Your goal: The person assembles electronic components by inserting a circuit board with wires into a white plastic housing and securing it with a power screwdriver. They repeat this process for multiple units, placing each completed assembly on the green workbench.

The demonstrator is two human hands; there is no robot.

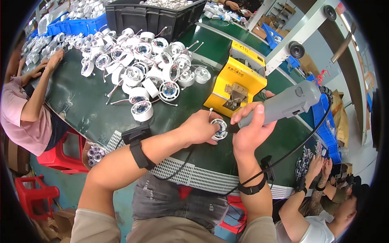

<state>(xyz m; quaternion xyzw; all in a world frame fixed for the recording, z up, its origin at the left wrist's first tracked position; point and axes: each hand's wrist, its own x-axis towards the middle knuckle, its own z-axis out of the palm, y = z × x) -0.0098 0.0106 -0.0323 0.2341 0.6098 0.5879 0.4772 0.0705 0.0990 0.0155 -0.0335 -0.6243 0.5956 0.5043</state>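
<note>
My left hand (202, 127) grips a round white plastic housing (219, 129) with a small blue circuit board inside. A short wire with a white plug sticks up from the housing beside my fingers. Wrapped around a grey electric screwdriver (289, 103) is my right hand (254, 129). The screwdriver lies tilted, its dark nose end at the housing's right side; whether the bit touches a screw is hidden. Just beyond my hands stands a yellow screw feeder (237, 81) with a metal block at its front.
A large pile of similar white housings (142, 69) covers the green table (77, 109) at the left. Behind it stand a black crate (156, 20) and a blue bin (77, 26). A black cable (300, 143) hangs at the right. Co-workers sit on both sides.
</note>
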